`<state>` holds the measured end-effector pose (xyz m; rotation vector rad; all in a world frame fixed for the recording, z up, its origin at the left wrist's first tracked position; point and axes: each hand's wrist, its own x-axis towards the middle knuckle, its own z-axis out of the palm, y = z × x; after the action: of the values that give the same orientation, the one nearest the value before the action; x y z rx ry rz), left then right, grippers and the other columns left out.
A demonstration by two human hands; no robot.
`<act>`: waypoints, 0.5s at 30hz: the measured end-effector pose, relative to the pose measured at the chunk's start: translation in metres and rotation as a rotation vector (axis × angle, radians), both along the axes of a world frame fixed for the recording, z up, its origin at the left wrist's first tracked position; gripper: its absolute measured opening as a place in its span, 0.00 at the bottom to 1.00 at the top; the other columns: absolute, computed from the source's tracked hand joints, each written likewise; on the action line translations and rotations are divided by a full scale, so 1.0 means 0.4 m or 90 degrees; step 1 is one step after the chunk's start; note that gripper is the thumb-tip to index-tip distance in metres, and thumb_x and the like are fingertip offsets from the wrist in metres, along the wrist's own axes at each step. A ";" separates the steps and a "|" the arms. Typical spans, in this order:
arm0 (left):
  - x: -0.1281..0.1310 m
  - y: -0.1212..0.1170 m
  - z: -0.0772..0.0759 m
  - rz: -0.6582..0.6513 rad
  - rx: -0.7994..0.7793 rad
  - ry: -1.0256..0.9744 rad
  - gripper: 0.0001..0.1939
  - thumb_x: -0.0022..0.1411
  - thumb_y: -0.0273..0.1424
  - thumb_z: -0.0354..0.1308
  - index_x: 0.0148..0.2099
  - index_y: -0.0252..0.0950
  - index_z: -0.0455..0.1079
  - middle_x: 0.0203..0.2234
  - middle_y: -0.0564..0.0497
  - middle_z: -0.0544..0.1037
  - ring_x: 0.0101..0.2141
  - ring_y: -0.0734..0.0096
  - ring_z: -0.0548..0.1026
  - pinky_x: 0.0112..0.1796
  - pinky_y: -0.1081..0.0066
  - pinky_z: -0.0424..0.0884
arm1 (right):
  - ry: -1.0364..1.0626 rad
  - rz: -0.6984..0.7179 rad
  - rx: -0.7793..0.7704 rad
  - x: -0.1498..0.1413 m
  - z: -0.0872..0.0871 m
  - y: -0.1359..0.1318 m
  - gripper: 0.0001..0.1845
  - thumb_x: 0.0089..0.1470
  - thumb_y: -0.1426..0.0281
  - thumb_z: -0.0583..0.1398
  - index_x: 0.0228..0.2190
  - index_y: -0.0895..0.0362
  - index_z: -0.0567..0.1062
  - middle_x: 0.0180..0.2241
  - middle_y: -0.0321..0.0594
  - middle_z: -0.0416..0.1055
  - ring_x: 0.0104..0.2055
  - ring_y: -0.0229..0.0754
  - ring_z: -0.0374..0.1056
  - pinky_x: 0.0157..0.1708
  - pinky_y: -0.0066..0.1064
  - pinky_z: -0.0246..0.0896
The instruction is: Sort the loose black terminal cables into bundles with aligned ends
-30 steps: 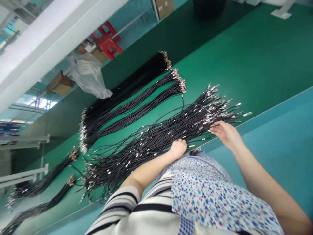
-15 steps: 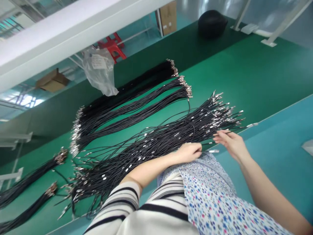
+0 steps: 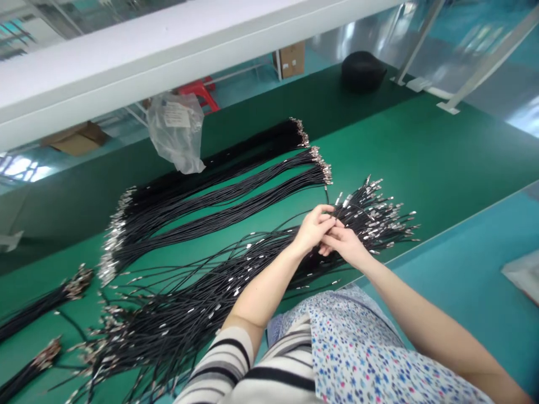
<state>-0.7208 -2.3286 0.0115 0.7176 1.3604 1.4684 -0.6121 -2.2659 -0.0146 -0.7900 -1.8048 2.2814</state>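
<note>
My left hand and my right hand meet over the right part of a large loose pile of black cords. Both have their fingers closed and pressed together on a thin black cord, mostly hidden between them. Two silvery tips stick up just beyond my fingertips. Many cords in the pile end in shiny metal tips, fanned out to the right of my hands. Behind the pile, straighter bundles of black cords lie side by side, their metal ends lined up.
The green tabletop bears everything. Two smaller cord bundles lie at the left. A clear plastic bag hangs below a white shelf beam. A round black object stands at the back, near metal posts.
Both hands have come together from the table's front edge, moving forward over the pile; my right hand also moved left. The camera view has shifted slightly.
</note>
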 end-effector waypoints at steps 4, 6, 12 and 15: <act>-0.098 0.014 -0.026 0.223 0.035 -0.130 0.12 0.51 0.31 0.56 0.39 0.34 0.62 0.23 0.54 0.70 0.22 0.79 0.69 0.23 0.78 0.64 | -0.076 -0.086 -0.153 -0.076 -0.059 0.085 0.12 0.47 0.66 0.62 0.31 0.62 0.69 0.27 0.43 0.72 0.27 0.39 0.71 0.29 0.30 0.69; -0.148 0.014 -0.053 0.301 0.026 -0.208 0.11 0.52 0.30 0.55 0.38 0.37 0.60 0.19 0.58 0.66 0.17 0.82 0.64 0.18 0.81 0.58 | -0.167 -0.210 -0.151 -0.111 -0.108 0.130 0.08 0.51 0.69 0.58 0.32 0.61 0.66 0.25 0.41 0.71 0.24 0.36 0.69 0.26 0.27 0.68; -0.226 0.005 -0.122 0.351 -0.009 -0.361 0.09 0.53 0.32 0.55 0.35 0.32 0.62 0.15 0.60 0.54 0.12 0.87 0.49 0.14 0.82 0.39 | -0.329 -0.285 -0.140 -0.223 -0.223 0.227 0.11 0.55 0.64 0.53 0.29 0.59 0.60 0.12 0.31 0.60 0.10 0.32 0.53 0.09 0.23 0.50; -0.234 0.019 -0.127 0.274 -0.025 -0.372 0.12 0.52 0.34 0.57 0.35 0.30 0.65 0.15 0.60 0.54 0.12 0.88 0.47 0.14 0.81 0.37 | -0.352 -0.282 -0.162 -0.264 -0.232 0.253 0.11 0.56 0.65 0.52 0.26 0.57 0.58 0.09 0.25 0.50 0.08 0.28 0.43 0.09 0.21 0.43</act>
<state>-0.8145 -2.3211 -0.0394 -0.0578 1.1092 1.7945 -0.7177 -2.1647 -0.1072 -1.8033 -1.3030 2.1369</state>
